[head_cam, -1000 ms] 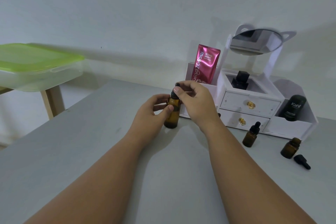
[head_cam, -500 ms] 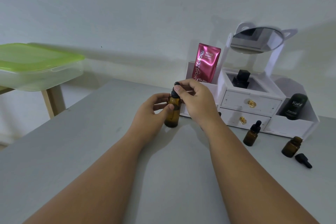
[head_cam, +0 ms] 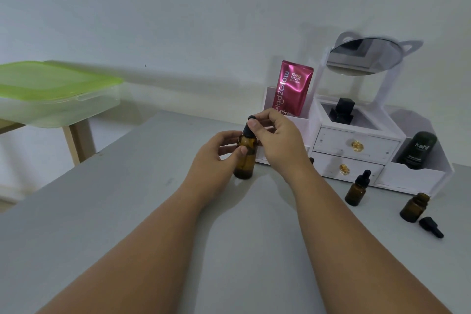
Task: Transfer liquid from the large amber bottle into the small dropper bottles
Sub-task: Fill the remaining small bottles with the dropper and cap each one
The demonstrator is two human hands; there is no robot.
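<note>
amber bottle (head_cam: 245,158) in left hand (head_cam: 216,154) | right hand (head_cam: 276,139) pinching dropper cap (head_cam: 249,127)

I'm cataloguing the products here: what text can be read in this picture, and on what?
"Glad2Glow": pink pouch.
"RETINOL BRIGHT": same pouch; small line beneath unreadable.
"10x": pouch's lower edge.
"Kahf": black tube; print below blurred.

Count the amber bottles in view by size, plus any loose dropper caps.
Large amber bottle: 1
Small amber bottles: 2, the capped one and the open one
Loose dropper cap: 1
Total: 4
</note>
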